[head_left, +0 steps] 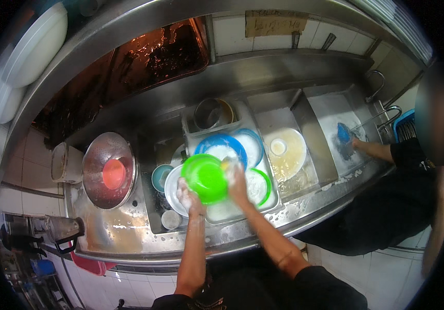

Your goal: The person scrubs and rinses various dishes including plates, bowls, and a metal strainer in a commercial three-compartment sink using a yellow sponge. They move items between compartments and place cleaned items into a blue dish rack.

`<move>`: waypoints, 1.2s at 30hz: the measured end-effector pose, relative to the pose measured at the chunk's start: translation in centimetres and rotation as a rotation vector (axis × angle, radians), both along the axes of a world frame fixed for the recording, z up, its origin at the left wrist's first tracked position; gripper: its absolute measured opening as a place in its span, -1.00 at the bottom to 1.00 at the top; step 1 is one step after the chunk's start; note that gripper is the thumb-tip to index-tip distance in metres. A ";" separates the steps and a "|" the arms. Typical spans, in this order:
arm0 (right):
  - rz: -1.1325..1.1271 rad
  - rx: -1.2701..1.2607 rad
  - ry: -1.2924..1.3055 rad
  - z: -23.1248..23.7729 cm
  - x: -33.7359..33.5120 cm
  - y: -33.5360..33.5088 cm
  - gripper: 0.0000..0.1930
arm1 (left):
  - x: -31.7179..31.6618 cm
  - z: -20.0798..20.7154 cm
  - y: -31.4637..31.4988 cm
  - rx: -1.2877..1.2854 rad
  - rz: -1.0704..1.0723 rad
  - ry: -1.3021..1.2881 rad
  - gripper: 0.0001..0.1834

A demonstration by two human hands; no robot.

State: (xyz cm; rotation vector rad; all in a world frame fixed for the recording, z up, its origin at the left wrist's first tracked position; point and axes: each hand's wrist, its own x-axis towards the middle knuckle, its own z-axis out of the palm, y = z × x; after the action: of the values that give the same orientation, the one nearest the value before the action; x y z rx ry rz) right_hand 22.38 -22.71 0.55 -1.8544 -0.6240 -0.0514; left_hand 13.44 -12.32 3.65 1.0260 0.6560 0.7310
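A bright green bowl (205,178) is tilted over the sink, its near left edge gripped by my left hand (190,199), which has suds on it. My right hand (237,183), blurred by motion, presses a yellowish sponge (225,165) against the bowl's right side. Just left of the green bowl, a white bowl (171,191) is partly hidden by it and by my hand. Behind and to the right are a blue bowl (236,143), a light blue bowl (255,147) and a green-rimmed bowl (267,191) with foam, all in a sudsy tub (274,202).
A metal pot (207,114) stands behind the bowls. A large steel bowl (92,178) holding a pink bowl (114,174) sits on the left counter. The middle basin holds a white round lid (297,155). At right, another person's hand (357,143) holds a blue cloth (343,133) in the foamy basin.
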 end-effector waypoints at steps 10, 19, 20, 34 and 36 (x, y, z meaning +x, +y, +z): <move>0.384 -0.511 0.153 8.5 6.7 -7.7 -0.52 | 0.6 0.4 -6.3 0.679 -0.407 0.350 -0.58; -0.547 -0.497 -0.295 16.9 25.7 -27.1 -0.41 | -0.9 -10.3 -6.8 0.836 -0.811 1.036 -0.49; -0.587 -0.468 -0.249 16.0 25.5 -27.1 -0.43 | -0.3 -12.2 -7.0 0.910 -0.815 1.079 -0.45; 0.089 -0.798 0.141 -12.2 -2.5 -6.5 -0.46 | -3.3 -6.9 -8.9 -0.207 -0.508 0.511 -0.61; 0.305 -0.711 0.018 -13.6 -4.1 -5.8 -0.52 | -3.0 -6.7 -7.8 -0.383 -0.494 0.471 -0.60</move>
State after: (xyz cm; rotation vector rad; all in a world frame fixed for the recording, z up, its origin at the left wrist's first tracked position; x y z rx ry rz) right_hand 18.29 -28.55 -13.01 -2.4027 -0.9931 0.4393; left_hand 10.40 -20.07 -3.09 0.9507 0.8612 -0.0787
